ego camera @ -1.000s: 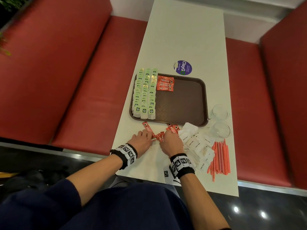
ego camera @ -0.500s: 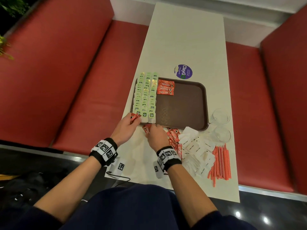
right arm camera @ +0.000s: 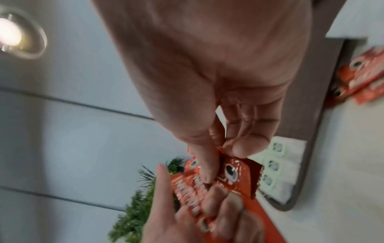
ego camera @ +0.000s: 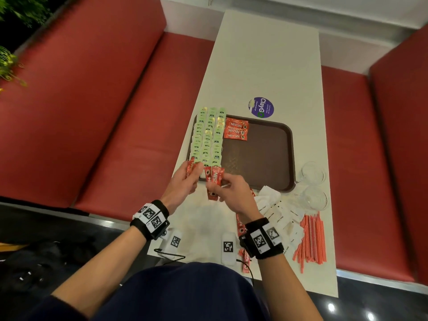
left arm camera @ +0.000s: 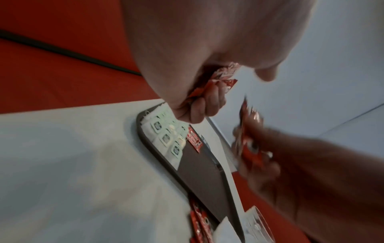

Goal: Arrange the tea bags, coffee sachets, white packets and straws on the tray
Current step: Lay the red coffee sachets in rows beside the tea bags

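A brown tray (ego camera: 261, 156) lies on the white table, with three rows of green tea bags (ego camera: 208, 137) along its left side and a few red coffee sachets (ego camera: 235, 132) at its far end. My left hand (ego camera: 185, 184) grips several red sachets (left arm camera: 209, 83) above the tray's near left corner. My right hand (ego camera: 234, 191) pinches more red sachets (ego camera: 214, 181) (right arm camera: 228, 177) right beside it. Loose red sachets (ego camera: 240, 224), white packets (ego camera: 278, 216) and orange straws (ego camera: 311, 242) lie on the table to the right.
Two clear plastic cups (ego camera: 312, 184) stand by the tray's near right corner. A purple round sticker (ego camera: 261, 107) sits beyond the tray. Red bench seats (ego camera: 115, 126) flank the table on both sides. Marker tags (ego camera: 228, 246) and a cable lie at the near edge.
Both hands have lifted from the table with red sachets and moved forward to the tray's near left corner, close together.
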Demonstrator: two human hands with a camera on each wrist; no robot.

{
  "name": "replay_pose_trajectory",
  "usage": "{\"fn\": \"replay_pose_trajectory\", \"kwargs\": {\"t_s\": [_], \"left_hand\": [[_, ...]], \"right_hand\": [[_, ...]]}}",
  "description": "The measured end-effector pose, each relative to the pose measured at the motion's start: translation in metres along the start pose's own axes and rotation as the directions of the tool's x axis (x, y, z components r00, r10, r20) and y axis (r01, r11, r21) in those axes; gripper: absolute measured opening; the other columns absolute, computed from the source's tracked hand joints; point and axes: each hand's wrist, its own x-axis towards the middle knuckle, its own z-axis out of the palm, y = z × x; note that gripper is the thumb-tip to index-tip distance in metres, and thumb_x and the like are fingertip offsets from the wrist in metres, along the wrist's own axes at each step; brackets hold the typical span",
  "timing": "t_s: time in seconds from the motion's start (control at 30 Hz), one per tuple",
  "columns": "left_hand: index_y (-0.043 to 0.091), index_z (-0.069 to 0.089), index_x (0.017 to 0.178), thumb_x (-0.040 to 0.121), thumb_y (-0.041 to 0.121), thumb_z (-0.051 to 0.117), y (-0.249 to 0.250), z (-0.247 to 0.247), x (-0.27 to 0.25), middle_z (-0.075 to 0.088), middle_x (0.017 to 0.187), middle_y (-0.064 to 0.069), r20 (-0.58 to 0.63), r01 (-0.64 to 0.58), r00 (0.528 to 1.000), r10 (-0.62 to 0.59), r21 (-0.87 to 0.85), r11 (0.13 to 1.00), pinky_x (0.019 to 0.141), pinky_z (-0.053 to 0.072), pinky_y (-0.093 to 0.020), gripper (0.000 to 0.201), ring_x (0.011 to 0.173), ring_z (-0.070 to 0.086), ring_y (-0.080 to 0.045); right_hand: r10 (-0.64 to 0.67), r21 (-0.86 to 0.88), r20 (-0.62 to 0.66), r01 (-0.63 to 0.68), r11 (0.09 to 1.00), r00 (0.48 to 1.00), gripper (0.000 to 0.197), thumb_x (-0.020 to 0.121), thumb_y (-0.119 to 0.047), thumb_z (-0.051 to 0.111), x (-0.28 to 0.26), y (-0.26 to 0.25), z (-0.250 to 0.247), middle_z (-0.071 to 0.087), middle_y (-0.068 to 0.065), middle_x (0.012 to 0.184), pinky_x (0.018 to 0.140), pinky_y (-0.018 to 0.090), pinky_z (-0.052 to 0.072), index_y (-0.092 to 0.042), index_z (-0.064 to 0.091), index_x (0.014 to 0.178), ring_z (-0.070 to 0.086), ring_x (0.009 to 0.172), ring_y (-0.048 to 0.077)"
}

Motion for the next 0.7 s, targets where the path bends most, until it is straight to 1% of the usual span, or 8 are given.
{"fn": "replay_pose_trajectory", "kwargs": {"t_s": [0.07,0.1,0.17,0.3,0.47,0.53,0.6,0.7], "left_hand": [[0.027,0.059,0.137,0.097,0.067,0.065,0.005,0.015,0.000,0.075,0.107,0.009,0.060,-0.019,0.998,0.019,0.009,1.000,0.079,0.058,-0.029,0.057,0.092,0.072,-0.012],[0.031,0.059,0.138,0.100,0.062,0.065,0.006,0.022,0.001,0.075,0.122,0.005,0.069,-0.032,0.997,0.032,-0.001,0.999,0.088,0.062,-0.034,0.050,0.109,0.074,-0.016],[0.034,0.059,0.141,0.105,0.053,0.062,0.008,0.031,0.006,0.072,0.133,0.003,0.037,-0.032,0.999,0.034,-0.043,0.999,0.091,0.062,-0.036,0.041,0.120,0.072,-0.017],[0.020,0.059,0.141,0.109,0.045,0.058,0.011,0.043,0.015,0.075,0.117,0.001,-0.082,0.004,0.996,-0.017,-0.160,0.987,0.071,0.056,-0.021,0.041,0.104,0.071,-0.015],[0.025,0.065,0.135,0.104,0.053,0.062,0.012,0.042,0.027,0.078,0.122,-0.003,-0.080,0.012,0.996,-0.029,-0.204,0.979,0.078,0.063,-0.039,0.042,0.106,0.077,-0.026],[0.025,0.066,0.137,0.101,0.051,0.065,0.015,0.035,0.032,0.080,0.114,-0.003,-0.040,0.022,0.999,-0.031,-0.209,0.978,0.069,0.064,-0.038,0.045,0.091,0.078,-0.025],[0.021,0.070,0.132,0.096,0.047,0.071,0.017,0.028,0.037,0.073,0.085,0.002,-0.026,0.008,1.000,-0.013,-0.201,0.979,0.050,0.048,-0.026,0.044,0.056,0.057,-0.015],[0.015,0.073,0.128,0.095,0.037,0.078,0.016,0.016,0.047,0.048,0.068,0.004,-0.002,-0.010,1.000,0.010,-0.187,0.982,0.046,0.027,-0.024,0.040,0.053,0.028,-0.011]], "right_hand": [[-0.029,0.105,0.016,0.028,0.994,0.999,0.019,0.096,-0.034,0.083,-0.001,-0.013,0.002,0.081,-0.001,0.090,0.068,0.028,0.062,-0.020,0.082,0.108,0.074,0.075,0.011],[-0.030,0.123,0.005,0.029,0.992,1.000,0.015,0.096,-0.030,0.083,0.000,-0.017,0.004,0.080,0.000,0.090,0.073,0.035,0.065,-0.020,0.082,0.107,0.077,0.081,0.019],[-0.019,0.143,-0.043,0.025,0.989,0.999,0.009,0.093,-0.022,0.082,0.004,-0.020,0.009,0.079,0.004,0.086,0.079,0.045,0.068,-0.017,0.082,0.100,0.078,0.085,0.026],[-0.007,0.142,-0.161,0.030,0.989,0.987,0.008,0.089,-0.014,0.083,0.006,-0.026,0.015,0.077,0.001,0.077,0.076,0.048,0.068,-0.015,0.077,0.085,0.078,0.073,0.017],[0.046,0.218,-0.215,0.002,0.976,0.976,0.031,0.089,-0.018,0.089,0.010,-0.028,0.013,0.081,-0.003,0.085,0.077,0.036,0.067,-0.023,0.066,0.110,0.078,0.075,0.010],[0.044,0.215,-0.208,0.002,0.977,0.977,0.031,0.088,-0.024,0.092,0.012,-0.028,0.005,0.081,-0.002,0.082,0.075,0.032,0.065,-0.021,0.066,0.105,0.078,0.074,0.014],[0.041,0.232,-0.211,0.009,0.973,0.977,0.030,0.087,-0.030,0.093,0.014,-0.027,-0.004,0.081,0.000,0.079,0.075,0.031,0.064,-0.018,0.068,0.099,0.079,0.078,0.022],[0.004,0.241,-0.213,0.049,0.969,0.977,0.024,0.091,-0.033,0.089,0.018,-0.025,-0.018,0.081,0.001,0.084,0.077,0.032,0.064,-0.018,0.071,0.099,0.080,0.080,0.022]]}}
